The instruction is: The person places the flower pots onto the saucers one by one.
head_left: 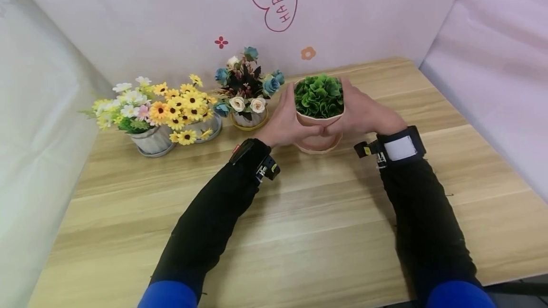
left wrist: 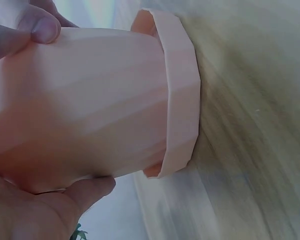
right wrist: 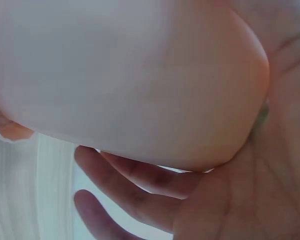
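Note:
A pale pink flowerpot [left wrist: 90,105] with a leafy green plant [head_left: 319,96] in it stands in its matching saucer [left wrist: 182,95] on the table. My left hand [head_left: 286,120] grips the pot from the left and my right hand [head_left: 364,110] from the right. Both thumbs meet across the near side, below the rim. In the right wrist view, the right fingers [right wrist: 135,195] bend around the pot's [right wrist: 130,80] side. The left fingers on the far side are mostly hidden in the head view.
Left of the hands stand a pot of blue and cream roses [head_left: 246,84], a pot of yellow daisies [head_left: 188,108] and a pot of white and pink flowers [head_left: 134,108]. A printed cloth [head_left: 342,13] hangs behind the wooden table [head_left: 299,232].

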Motion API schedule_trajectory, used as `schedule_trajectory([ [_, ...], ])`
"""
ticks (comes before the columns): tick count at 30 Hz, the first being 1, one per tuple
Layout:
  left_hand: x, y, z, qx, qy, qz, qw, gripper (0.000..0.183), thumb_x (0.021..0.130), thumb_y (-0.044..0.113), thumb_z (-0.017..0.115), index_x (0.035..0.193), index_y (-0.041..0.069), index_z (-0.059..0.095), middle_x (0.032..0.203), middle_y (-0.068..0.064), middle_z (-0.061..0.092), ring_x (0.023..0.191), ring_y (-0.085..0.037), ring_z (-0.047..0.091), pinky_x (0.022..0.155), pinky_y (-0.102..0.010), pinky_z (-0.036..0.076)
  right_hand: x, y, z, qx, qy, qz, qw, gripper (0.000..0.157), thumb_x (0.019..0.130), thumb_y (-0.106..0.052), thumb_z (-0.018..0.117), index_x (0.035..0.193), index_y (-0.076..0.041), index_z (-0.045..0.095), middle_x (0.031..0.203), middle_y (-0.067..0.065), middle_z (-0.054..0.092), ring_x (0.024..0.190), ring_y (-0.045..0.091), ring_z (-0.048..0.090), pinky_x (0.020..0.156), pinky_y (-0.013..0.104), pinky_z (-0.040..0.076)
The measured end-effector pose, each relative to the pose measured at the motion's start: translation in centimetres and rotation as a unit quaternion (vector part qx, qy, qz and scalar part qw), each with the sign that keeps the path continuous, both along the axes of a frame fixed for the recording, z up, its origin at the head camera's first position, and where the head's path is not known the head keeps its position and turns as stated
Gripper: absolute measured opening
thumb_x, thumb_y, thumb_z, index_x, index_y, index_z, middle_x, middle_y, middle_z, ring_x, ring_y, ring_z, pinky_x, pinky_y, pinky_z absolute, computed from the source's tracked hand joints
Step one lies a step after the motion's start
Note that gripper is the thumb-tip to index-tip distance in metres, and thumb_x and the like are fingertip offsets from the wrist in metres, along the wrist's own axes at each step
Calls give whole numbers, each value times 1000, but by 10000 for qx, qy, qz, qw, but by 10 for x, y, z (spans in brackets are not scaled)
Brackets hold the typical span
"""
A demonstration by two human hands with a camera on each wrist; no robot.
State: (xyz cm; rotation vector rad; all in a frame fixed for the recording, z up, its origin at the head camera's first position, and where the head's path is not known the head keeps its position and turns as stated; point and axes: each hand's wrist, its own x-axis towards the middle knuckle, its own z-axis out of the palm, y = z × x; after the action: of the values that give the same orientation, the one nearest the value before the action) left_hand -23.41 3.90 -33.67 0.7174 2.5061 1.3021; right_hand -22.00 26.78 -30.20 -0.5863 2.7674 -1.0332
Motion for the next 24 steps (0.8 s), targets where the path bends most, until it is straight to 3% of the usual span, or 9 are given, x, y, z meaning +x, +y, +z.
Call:
schedule_trajectory([
  [7,-10,10,1,83,-187,132,9997,143,82,45,90,167,18,-21,179,-10,-15,167,-26,-4,135,-47,20,-3,4,-1,320,-333,-628,9970,129,74,-32,98,162,-2,9,160,30,38,147,44,42,121,62,38],
  [13,-20,18,3,98,-354,244,9990,141,86,47,86,165,21,-28,178,-9,-20,166,-24,-12,136,-45,16,-6,4,-7,164,80,-846,9963,118,76,-20,95,157,4,13,150,35,43,146,48,41,122,63,36],
  [16,-26,22,3,49,-299,324,9990,140,88,49,85,164,19,-29,177,-9,-25,165,-25,-17,136,-46,11,-8,2,-11,112,239,-922,9954,119,81,-15,91,160,6,4,151,42,38,147,51,37,124,64,34],
  [20,-33,23,3,3,-272,368,9990,139,88,52,83,164,19,-29,174,-6,-31,164,-24,-21,137,-47,7,-7,-1,-16,63,176,-1017,9946,128,90,-12,85,163,2,-19,161,48,19,151,53,31,126,63,30],
  [24,-37,24,1,51,-240,320,9992,139,87,53,83,165,19,-26,175,-7,-29,164,-24,-20,137,-48,7,-8,0,-19,58,160,-1114,9936,129,92,-12,82,163,-2,-25,165,45,11,155,51,25,128,62,28],
])
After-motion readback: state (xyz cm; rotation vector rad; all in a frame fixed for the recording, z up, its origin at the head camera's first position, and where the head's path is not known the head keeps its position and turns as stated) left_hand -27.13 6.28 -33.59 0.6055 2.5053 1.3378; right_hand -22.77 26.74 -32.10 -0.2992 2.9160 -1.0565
